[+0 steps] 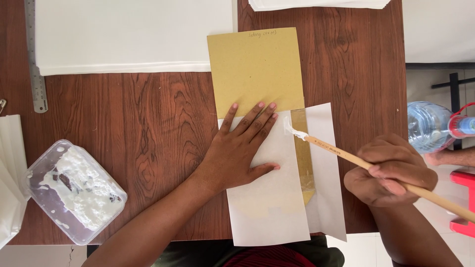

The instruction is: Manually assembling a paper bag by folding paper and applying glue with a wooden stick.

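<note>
1. At the far left edge lies a stack of thin white sheets (9,173), soft-edged and slightly translucent, only partly in view.
2. A steel ruler (35,59) lies lengthwise along the upper left of the table (148,123), whose top is dark reddish-brown wood grain with a smooth sheen.
3. Beside the ruler, at the top, rests a broad stack of white paper (133,34), matte and square-cornered.
4. Near the lower left sits a clear plastic tub (74,190) with rounded corners, smeared inside with thick, lumpy white paste.
5. The left hand (242,148) lies flat, fingers spread and apart, pressing down on a white sheet (269,207) that covers the lower part of a mustard-brown card (255,66), a stiff, matte rectangle in the middle of the table.
6. Just right of the white sheet, a narrow strip of the card shows glossy and wet with paste; a second white sheet (324,168) lies beneath its right side.
7. The right hand (391,170) is closed around the handle of a wooden brush (346,155), whose paste-laden white bristles touch the top of the glossy strip.
8. At the far right, off the table, a clear plastic water bottle (428,126) lies on its side beside something red (462,198), partly cut off.
</note>
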